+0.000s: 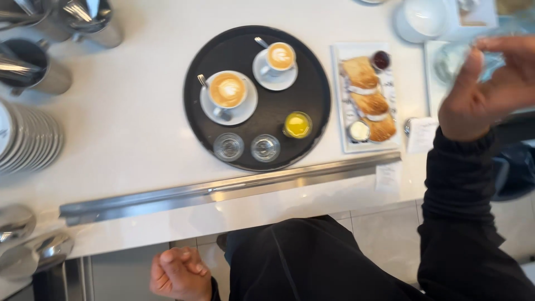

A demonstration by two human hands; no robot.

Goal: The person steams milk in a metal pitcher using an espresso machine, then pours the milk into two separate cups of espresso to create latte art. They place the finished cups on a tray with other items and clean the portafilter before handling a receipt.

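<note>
Fingers of the right hand (490,89) wrap a clear glass (462,58) — left hand (178,274) fisted, empty.

Round black tray (312,95), toast plate (339,100).

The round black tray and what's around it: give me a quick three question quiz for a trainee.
1. How many coffee cups stand on the round black tray?
2. True or false: the left hand rests on the tray.
3. Which hand holds the clear glass: A left, B right?

Key: 1. Two, a larger cup and a smaller cup, each on a saucer. 2. False; it is a loose fist below the counter. 3. B, the right hand, raised beside the rectangular toast plate.
</note>
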